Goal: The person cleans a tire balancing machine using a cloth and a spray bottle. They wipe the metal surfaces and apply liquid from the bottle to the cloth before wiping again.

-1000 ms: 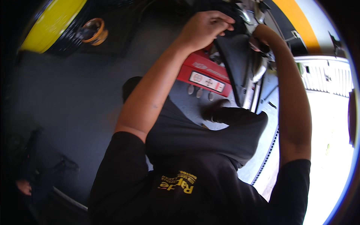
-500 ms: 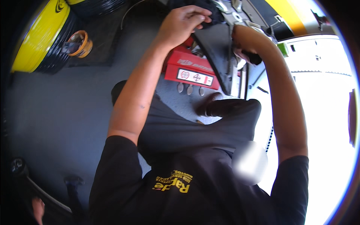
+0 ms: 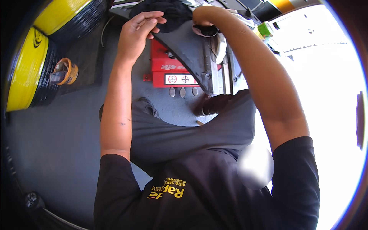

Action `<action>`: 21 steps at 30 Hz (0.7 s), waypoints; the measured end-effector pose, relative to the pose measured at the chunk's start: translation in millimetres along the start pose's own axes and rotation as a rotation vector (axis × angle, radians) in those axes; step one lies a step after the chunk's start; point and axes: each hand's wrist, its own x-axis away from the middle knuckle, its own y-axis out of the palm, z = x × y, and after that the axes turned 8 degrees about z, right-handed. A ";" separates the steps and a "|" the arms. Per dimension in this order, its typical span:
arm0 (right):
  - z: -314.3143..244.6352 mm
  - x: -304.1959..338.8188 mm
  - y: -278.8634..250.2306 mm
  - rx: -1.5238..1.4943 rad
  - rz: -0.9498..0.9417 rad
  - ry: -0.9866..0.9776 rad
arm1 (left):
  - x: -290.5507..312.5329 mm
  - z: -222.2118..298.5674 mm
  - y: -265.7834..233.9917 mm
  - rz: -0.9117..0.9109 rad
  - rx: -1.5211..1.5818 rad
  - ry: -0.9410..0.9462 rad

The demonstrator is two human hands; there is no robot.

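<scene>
My left hand is held up at the edge of a dark grey tapered plastic panel, its fingers stretched out and thumb apart, with nothing visible in them. Behind those fingers bunches a black cloth-like material. My right hand is bent down over the panel's right side, fingers curled. Below it shows a dark rounded object with a pale rim; its kind I cannot make out. Beside this, a white-grey part and metal strips run along the panel.
Under the panel stands a red metal case with round discs hanging at its front. Yellow-and-black wrapped rolls, probably tyres, stand at left near an orange tub holding items. A green-and-white container is at upper right. A hose lies lower left.
Both hands and the panel now appear further left in the picture as the view has shifted. My left hand's fingers remain stretched, and my right hand stays curled over the panel.
</scene>
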 end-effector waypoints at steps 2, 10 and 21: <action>-10.7 19.3 -22.0 -0.060 -0.079 -0.075 | -2.7 -0.4 2.0 -0.010 0.017 -0.008; -36.9 118.9 -32.2 -0.154 -0.090 -0.203 | -3.8 2.0 22.7 -0.022 0.008 -0.030; 60.3 163.3 44.4 -0.870 0.757 0.533 | 7.9 12.7 11.6 0.043 0.042 -0.101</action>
